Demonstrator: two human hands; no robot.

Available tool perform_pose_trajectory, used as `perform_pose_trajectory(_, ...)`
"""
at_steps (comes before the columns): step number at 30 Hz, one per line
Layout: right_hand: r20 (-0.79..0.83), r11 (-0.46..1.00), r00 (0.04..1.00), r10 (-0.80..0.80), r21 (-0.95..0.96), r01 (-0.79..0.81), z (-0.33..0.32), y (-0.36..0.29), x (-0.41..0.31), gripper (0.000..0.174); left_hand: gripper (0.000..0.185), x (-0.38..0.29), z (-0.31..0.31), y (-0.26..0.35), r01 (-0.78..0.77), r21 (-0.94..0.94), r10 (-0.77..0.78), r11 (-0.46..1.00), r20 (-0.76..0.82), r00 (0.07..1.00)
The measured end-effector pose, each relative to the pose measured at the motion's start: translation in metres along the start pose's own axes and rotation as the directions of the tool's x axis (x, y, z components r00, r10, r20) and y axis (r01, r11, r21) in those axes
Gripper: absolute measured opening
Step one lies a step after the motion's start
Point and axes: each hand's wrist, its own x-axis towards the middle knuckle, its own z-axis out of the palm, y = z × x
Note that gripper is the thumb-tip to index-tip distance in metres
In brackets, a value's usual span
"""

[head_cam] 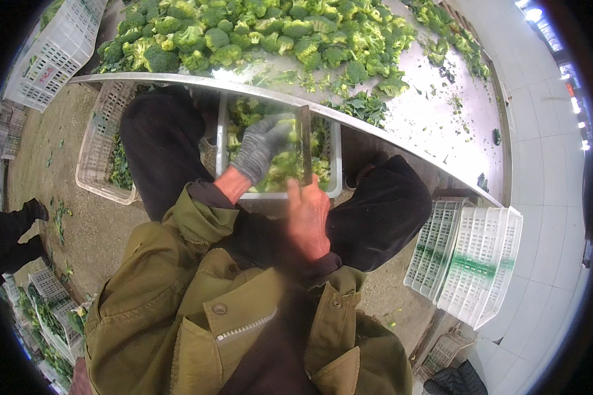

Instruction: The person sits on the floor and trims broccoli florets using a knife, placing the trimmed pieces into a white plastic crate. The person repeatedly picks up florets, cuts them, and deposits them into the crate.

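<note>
A grey knit glove covers my left hand (pixel 264 143), which grips a piece of broccoli (pixel 292 129), partly blurred. Bare-skinned, my right hand (pixel 310 215) is closed around the handle of a knife (pixel 304 145). Its broad dark blade points away from me, right beside the broccoli piece. Below both hands, between my knees, stands a white plastic crate (pixel 335 170) with cut broccoli florets (pixel 276 173) in it. The knife handle is mostly hidden by my fingers.
Ahead, a metal table (pixel 454 143) carries a heap of broccoli (pixel 257 29) and leaf scraps. A crate with leaves (pixel 86 165) stands left of my leg. Stacked white crates (pixel 479 261) are at right, near a tiled wall (pixel 543 237). Another person's legs (pixel 17 237) show at far left.
</note>
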Motion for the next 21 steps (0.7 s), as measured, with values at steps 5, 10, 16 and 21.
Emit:
perform_pose_trajectory(5, 0.07, 1.0, 0.998, 0.007, 0.026, -0.009, 0.011, 0.01, 0.0, 0.043, 0.029, 0.0, -0.003, -0.012, 0.07, -0.024, -0.07, 0.997, 0.0, 0.998)
perform_pose_trajectory(10, 0.061, 0.995, 0.998, -0.014, 0.103, 0.007, 0.02, 0.013, 0.01, 0.04, 0.029, 0.001, -0.007, -0.018, 0.139, -0.064, -0.138, 0.988, 0.017, 0.99)
perform_pose_trajectory(16, 0.031, 0.745, 0.863, 0.503, 0.491, -0.452, 0.023, -0.002, 0.033, 0.032, 0.029, -0.002, -0.016, -0.021, 0.194, -0.122, -0.189, 0.973, 0.049, 0.981)
perform_pose_trajectory(21, -0.133, 0.815, 0.895, 0.426, 0.486, -0.316, 0.032, 0.004, 0.031, 0.037, 0.027, -0.004, -0.024, -0.021, 0.238, -0.177, -0.22, 0.955, 0.117, 0.969)
